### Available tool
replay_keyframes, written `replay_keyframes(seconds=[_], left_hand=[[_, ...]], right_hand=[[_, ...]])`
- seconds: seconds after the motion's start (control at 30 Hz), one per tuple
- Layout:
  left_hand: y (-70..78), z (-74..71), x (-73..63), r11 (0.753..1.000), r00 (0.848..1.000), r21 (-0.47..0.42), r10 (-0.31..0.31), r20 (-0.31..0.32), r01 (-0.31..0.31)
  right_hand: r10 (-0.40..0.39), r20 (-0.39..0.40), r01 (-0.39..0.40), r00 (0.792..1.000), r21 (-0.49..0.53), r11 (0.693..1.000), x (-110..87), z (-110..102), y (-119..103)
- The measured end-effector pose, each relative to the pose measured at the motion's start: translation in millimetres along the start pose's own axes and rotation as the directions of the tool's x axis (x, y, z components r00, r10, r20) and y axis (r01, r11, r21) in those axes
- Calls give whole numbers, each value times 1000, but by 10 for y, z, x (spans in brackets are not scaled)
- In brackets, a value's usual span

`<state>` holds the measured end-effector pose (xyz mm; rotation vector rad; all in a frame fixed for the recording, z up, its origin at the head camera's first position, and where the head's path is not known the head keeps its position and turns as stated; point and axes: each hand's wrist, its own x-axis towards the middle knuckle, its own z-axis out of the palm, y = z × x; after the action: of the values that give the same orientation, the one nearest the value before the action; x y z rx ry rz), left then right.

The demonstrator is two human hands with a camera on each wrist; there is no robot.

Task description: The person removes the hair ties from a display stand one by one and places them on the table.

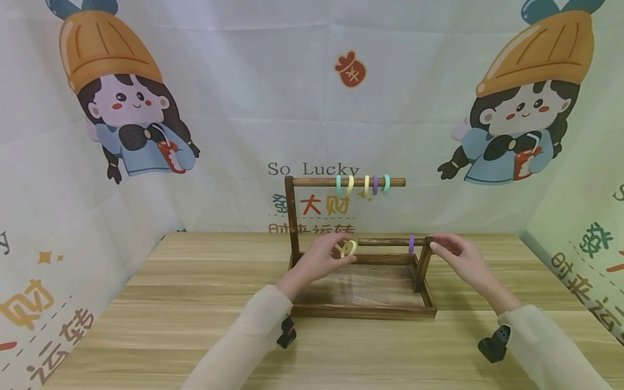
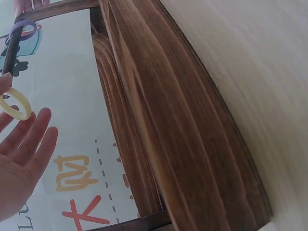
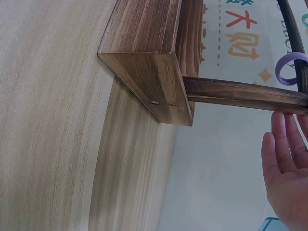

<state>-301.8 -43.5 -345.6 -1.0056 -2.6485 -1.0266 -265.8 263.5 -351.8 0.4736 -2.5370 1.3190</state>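
My left hand [image 1: 324, 259] pinches a pale yellow ring [image 2: 25, 111] between thumb and fingertips. The ring is right at the free left end of the lower wooden rod [image 1: 385, 242]. A purple ring [image 1: 411, 244] hangs on that rod near its right end. My right hand [image 1: 460, 257] holds the top of the short post [image 1: 422, 268] of the dark wooden rack, thumb in front; in the right wrist view its other fingers [image 3: 281, 139] lie nearly straight against the post. On the upper rod [image 1: 312, 182] hang several rings: green, yellow, and one purple ring [image 1: 375, 185].
The rack's tray base [image 1: 361, 311] stands on the light wood-grain table [image 1: 195, 303]. Its tall left post [image 1: 292, 216] carries the upper rod. Behind the table hangs a printed cloth [image 1: 234, 108]. Black wrist devices [image 1: 494, 344] hang below both cuffs.
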Motion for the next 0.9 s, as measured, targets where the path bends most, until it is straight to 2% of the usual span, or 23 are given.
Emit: replay_keyframes(seconds=[0.37, 0.53, 0.9], left_hand=[[-40, -4, -72, 996, 997, 52, 70, -15, -69], [-35, -12, -111, 992, 997, 100, 80, -8, -78], [-71, 3, -204, 988, 994, 107, 110, 5, -110]], right_hand=[[-2, 2, 2, 1000, 6, 1000, -15, -5, -22], [-6, 1, 6, 1000, 14, 1000, -13, -3, -10], [15, 2, -15, 1000, -10, 1000, -3, -2, -17]])
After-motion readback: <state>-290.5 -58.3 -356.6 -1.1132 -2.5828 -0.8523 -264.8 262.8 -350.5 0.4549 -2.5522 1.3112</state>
